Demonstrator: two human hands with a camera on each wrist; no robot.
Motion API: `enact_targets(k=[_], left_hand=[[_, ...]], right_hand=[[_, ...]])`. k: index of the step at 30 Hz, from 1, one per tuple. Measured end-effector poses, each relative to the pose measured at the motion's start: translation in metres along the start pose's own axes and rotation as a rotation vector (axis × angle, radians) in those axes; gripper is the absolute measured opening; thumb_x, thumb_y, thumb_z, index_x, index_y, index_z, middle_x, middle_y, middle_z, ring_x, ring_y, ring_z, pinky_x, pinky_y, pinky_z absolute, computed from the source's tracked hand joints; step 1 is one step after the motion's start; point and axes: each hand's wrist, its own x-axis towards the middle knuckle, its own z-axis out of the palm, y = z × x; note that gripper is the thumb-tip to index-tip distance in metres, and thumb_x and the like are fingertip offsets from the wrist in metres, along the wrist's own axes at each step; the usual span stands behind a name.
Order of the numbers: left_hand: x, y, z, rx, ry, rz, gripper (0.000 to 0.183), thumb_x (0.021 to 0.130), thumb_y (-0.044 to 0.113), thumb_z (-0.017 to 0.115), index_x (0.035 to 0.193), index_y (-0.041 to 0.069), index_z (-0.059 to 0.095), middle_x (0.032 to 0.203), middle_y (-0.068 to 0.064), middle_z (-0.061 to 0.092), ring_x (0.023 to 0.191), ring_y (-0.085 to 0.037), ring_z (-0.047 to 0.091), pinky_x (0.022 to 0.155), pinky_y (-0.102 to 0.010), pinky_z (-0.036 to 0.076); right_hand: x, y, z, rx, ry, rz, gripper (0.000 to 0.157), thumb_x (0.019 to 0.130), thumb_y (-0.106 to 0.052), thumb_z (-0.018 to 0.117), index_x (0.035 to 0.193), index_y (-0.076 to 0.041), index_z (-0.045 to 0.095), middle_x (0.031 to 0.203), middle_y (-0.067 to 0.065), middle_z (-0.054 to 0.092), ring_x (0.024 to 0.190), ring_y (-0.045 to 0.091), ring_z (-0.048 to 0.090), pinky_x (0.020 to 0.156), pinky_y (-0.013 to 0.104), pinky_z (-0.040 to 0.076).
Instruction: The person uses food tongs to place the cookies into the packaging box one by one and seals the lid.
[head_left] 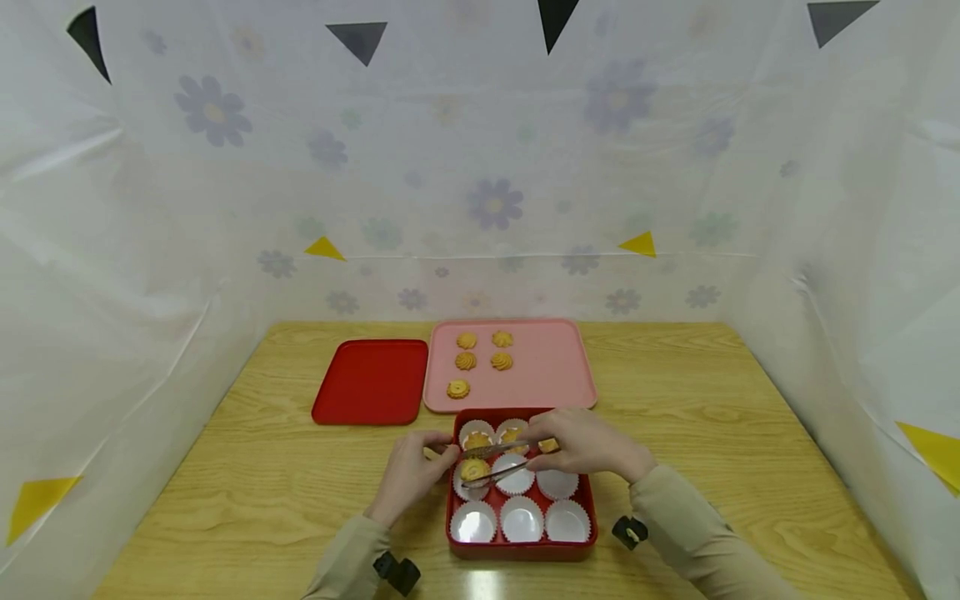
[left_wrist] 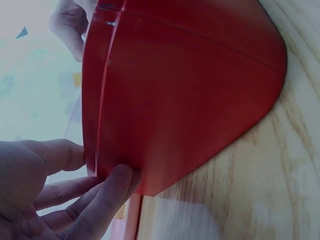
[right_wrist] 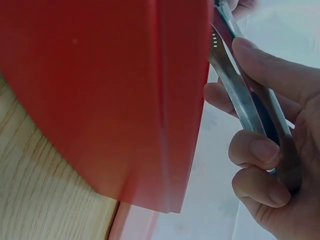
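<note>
A red box [head_left: 522, 551] holds rows of white paper cups [head_left: 522, 520]. My right hand [head_left: 588, 442] grips metal tongs [right_wrist: 240, 100], its fingers curled round their arms. The tips reach over the left cup of the middle row, on either side of a round cookie [head_left: 474, 471]; whether they touch it I cannot tell. Other cookies [head_left: 477, 440] sit in the back-row cups, partly covered by the tongs and right hand. My left hand [head_left: 417, 468] holds the box near its back left corner. In the left wrist view its thumb meets the rim and its fingers press the outer wall.
Behind the box lies a pink tray [head_left: 551, 367] with several piped cookies [head_left: 502, 361] on its left part. A flat red tray or lid [head_left: 371, 383] lies to its left. Flowered sheeting [head_left: 495, 204] surrounds the wooden table [head_left: 690, 400] at the back and sides.
</note>
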Motion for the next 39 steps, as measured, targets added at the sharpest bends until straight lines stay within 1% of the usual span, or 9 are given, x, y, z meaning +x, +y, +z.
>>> enact_targets(k=[6, 16, 20, 24, 30, 33, 35, 37, 39], left_hand=[[0.0, 0.0, 0.0, 0.002, -0.008, -0.004, 0.02, 0.09, 0.013, 0.07, 0.104, 0.002, 0.077, 0.086, -0.006, 0.075, 0.076, -0.011, 0.062, 0.06, -0.02, 0.048], [0.0, 0.001, 0.0, -0.002, -0.002, -0.014, 0.02, 0.09, 0.012, 0.07, 0.104, 0.0, 0.077, 0.087, -0.007, 0.075, 0.079, -0.012, 0.063, 0.061, -0.02, 0.048], [0.0, 0.001, 0.001, 0.004, -0.003, -0.024, 0.02, 0.089, 0.013, 0.07, 0.104, 0.001, 0.077, 0.086, -0.007, 0.075, 0.078, -0.013, 0.063, 0.061, -0.02, 0.047], [0.0, 0.0, 0.002, 0.012, 0.005, -0.027, 0.02, 0.088, 0.013, 0.07, 0.103, 0.002, 0.078, 0.085, -0.007, 0.075, 0.077, -0.013, 0.064, 0.059, -0.02, 0.047], [0.0, 0.0, 0.003, 0.02, 0.037, -0.002, 0.018, 0.087, 0.012, 0.071, 0.1, 0.001, 0.077, 0.083, -0.007, 0.076, 0.077, -0.012, 0.065, 0.058, -0.019, 0.047], [0.001, -0.001, 0.004, 0.022, 0.039, 0.001, 0.019, 0.087, 0.011, 0.071, 0.101, 0.0, 0.077, 0.082, -0.008, 0.076, 0.076, -0.012, 0.065, 0.057, -0.02, 0.047], [0.001, -0.001, 0.004, 0.016, 0.035, -0.009, 0.019, 0.088, 0.011, 0.071, 0.102, 0.0, 0.077, 0.083, -0.008, 0.075, 0.075, -0.012, 0.064, 0.057, -0.02, 0.047], [0.001, -0.001, 0.004, 0.016, 0.032, -0.01, 0.019, 0.088, 0.011, 0.07, 0.102, 0.0, 0.077, 0.083, -0.008, 0.075, 0.075, -0.012, 0.064, 0.057, -0.02, 0.048], [0.0, -0.001, 0.004, 0.012, 0.03, -0.014, 0.02, 0.088, 0.011, 0.07, 0.102, 0.0, 0.077, 0.083, -0.008, 0.075, 0.075, -0.012, 0.064, 0.057, -0.02, 0.047]], right_hand=[[0.001, -0.002, 0.0, 0.006, -0.023, 0.016, 0.032, 0.09, -0.031, 0.075, 0.117, -0.014, 0.074, 0.11, 0.0, 0.075, 0.1, 0.018, 0.07, 0.088, 0.035, 0.056], [-0.004, 0.002, 0.0, 0.057, 0.002, -0.009, 0.033, 0.091, -0.029, 0.074, 0.12, -0.012, 0.073, 0.105, 0.001, 0.075, 0.097, 0.017, 0.07, 0.085, 0.032, 0.057], [-0.007, 0.007, 0.001, 0.147, 0.022, -0.018, 0.036, 0.092, -0.029, 0.072, 0.123, -0.011, 0.072, 0.105, 0.003, 0.075, 0.094, 0.017, 0.069, 0.081, 0.03, 0.056], [-0.01, 0.019, 0.005, 0.307, 0.058, -0.008, 0.037, 0.094, -0.032, 0.07, 0.124, -0.01, 0.072, 0.109, 0.007, 0.074, 0.087, 0.009, 0.062, 0.074, 0.024, 0.05], [-0.013, 0.035, 0.009, 0.477, 0.143, -0.01, 0.031, 0.095, -0.025, 0.069, 0.121, -0.008, 0.07, 0.107, 0.007, 0.073, 0.087, 0.007, 0.061, 0.074, 0.025, 0.053], [-0.013, 0.041, 0.011, 0.542, 0.182, 0.016, 0.032, 0.096, -0.02, 0.068, 0.124, -0.005, 0.068, 0.109, 0.01, 0.074, 0.087, 0.006, 0.065, 0.073, 0.027, 0.056], [-0.012, 0.043, 0.011, 0.577, 0.206, 0.063, 0.035, 0.096, -0.019, 0.067, 0.128, -0.003, 0.066, 0.109, 0.013, 0.073, 0.082, 0.009, 0.066, 0.069, 0.031, 0.057], [-0.011, 0.044, 0.01, 0.576, 0.243, 0.121, 0.039, 0.096, -0.02, 0.067, 0.131, -0.002, 0.064, 0.11, 0.016, 0.072, 0.084, 0.008, 0.065, 0.069, 0.03, 0.056], [-0.009, 0.044, 0.009, 0.589, 0.275, 0.175, 0.04, 0.096, -0.019, 0.068, 0.132, -0.002, 0.063, 0.108, 0.018, 0.071, 0.078, 0.011, 0.064, 0.064, 0.03, 0.055]])
